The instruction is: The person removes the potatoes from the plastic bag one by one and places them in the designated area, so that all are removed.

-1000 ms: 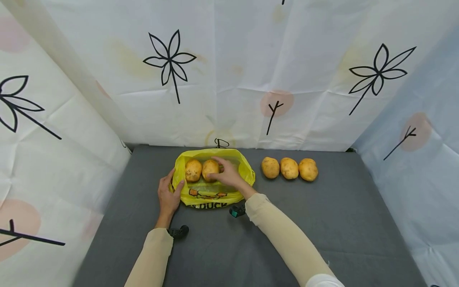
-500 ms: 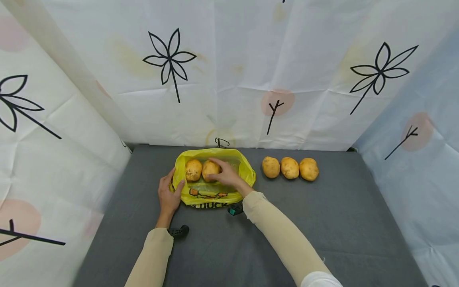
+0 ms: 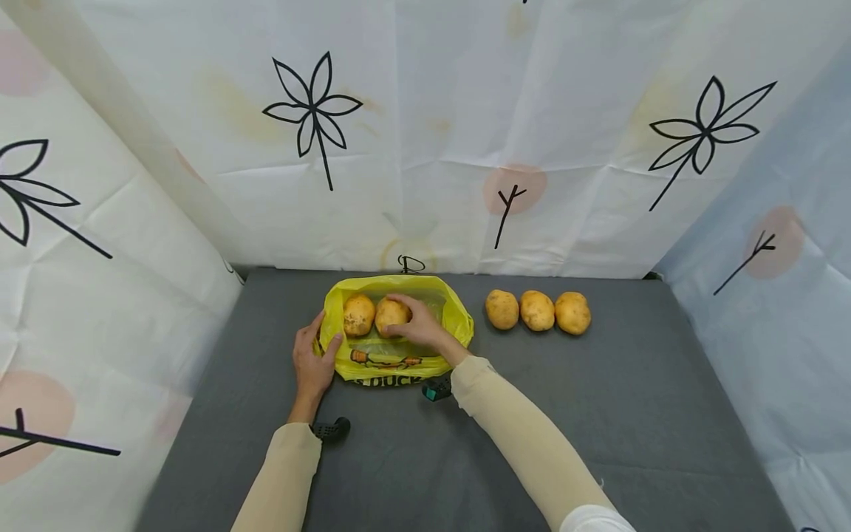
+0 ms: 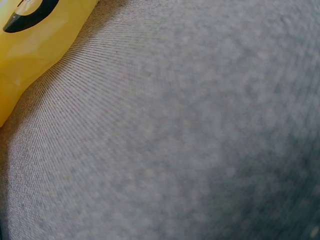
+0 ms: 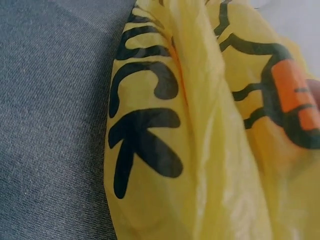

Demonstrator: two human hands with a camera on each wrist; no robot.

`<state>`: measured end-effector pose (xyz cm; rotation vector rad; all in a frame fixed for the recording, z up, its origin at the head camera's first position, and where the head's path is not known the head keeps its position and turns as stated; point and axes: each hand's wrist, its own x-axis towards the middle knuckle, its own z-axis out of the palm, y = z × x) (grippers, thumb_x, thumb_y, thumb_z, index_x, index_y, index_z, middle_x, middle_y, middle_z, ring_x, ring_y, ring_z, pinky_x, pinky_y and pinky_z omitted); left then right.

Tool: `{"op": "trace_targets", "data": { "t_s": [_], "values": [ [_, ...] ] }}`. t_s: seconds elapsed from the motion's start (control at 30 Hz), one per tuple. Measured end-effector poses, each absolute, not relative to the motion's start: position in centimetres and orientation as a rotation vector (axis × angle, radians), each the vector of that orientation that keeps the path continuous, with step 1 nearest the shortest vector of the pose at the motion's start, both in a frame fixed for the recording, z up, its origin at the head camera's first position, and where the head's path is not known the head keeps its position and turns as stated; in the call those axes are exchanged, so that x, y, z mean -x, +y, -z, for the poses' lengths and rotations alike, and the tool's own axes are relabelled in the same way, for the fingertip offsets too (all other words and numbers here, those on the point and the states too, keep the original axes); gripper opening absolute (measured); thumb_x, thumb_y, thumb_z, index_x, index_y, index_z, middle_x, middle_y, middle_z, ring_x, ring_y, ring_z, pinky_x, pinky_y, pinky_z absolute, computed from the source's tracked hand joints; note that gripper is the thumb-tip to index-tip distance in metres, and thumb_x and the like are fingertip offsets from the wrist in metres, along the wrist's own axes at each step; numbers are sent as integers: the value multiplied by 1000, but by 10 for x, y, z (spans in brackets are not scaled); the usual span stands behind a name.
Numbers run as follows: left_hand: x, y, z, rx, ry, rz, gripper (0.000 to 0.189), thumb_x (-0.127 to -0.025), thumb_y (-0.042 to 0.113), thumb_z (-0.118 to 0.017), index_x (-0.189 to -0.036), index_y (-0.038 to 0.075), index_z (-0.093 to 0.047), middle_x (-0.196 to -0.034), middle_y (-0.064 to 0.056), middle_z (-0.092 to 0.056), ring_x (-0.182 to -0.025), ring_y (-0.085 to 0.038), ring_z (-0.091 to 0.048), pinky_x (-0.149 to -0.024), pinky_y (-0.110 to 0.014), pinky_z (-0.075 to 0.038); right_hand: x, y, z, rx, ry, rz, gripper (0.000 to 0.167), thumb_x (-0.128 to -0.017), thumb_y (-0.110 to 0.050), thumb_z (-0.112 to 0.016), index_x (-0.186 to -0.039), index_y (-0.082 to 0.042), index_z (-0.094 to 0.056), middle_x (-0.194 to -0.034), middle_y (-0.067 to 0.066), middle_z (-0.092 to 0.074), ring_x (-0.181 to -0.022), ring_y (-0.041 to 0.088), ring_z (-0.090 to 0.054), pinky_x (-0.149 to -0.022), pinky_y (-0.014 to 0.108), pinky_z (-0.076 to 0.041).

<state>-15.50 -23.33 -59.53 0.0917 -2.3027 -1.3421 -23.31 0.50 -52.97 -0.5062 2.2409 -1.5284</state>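
A yellow plastic bag with black lettering and an orange print lies with its mouth wide in the head view. Inside it, at the left, sits one potato. Beside that one is a second potato, which my right hand holds with thumb and fingers around its right side. My left hand grips the bag's left edge, thumb toward the front corner. The left wrist view catches only a corner of the bag. In the right wrist view the bag's printed side covers most of the right hand.
Three more potatoes stand in a row right of the bag: a left one, a middle one and a right one. A grey cloth covers the table. White patterned curtains enclose the back and sides.
Almost nothing differs. My right forearm has shifted slightly left, while both hands keep their places on the potato and the bag.
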Motion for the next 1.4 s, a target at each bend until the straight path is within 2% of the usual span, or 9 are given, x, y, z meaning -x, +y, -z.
{"op": "trace_targets", "data": {
  "t_s": [0.2, 0.57, 0.97, 1.17, 1.4],
  "values": [
    [154, -234, 595, -102, -2309, 1331, 59, -94, 18, -72, -149, 8, -53, -124, -28, -52, -112, -44, -50, -99, -60, -34, 229, 6, 521, 505, 2204, 1589, 67, -92, -14, -76, -153, -18, -48, -146, 14, -48, -117, 32, -57, -86, 44, -54],
    [152, -235, 597, -111, -2317, 1341, 59, -94, 19, -72, -150, 11, -53, -124, -25, -52, -112, -43, -51, -99, -61, -34, 210, 21, 499, 623, 2222, 1601, 68, -92, -18, -78, -153, -22, -48, -148, 7, -47, -116, 32, -54, -87, 44, -53],
    [153, -236, 598, -108, -2328, 1341, 59, -95, 20, -71, -150, 13, -52, -125, -25, -52, -114, -42, -51, -100, -60, -35, 200, 53, 479, 656, 2205, 1670, 69, -91, -15, -78, -153, -18, -47, -151, 10, -42, -118, 36, -55, -91, 45, -53],
    [154, -235, 598, -109, -2331, 1345, 59, -95, 20, -72, -151, 14, -52, -126, -24, -52, -115, -41, -50, -101, -59, -34, 195, 69, 470, 660, 2161, 1706, 69, -91, -13, -77, -153, -19, -47, -150, 11, -43, -117, 34, -55, -87, 43, -55],
    [155, -235, 597, -99, -2325, 1348, 59, -95, 20, -72, -151, 13, -52, -126, -24, -52, -114, -40, -51, -100, -59, -34, 193, 88, 464, 664, 2165, 1720, 70, -91, -15, -78, -154, -22, -47, -152, 8, -42, -121, 33, -55, -95, 49, -51]
  ]
}}
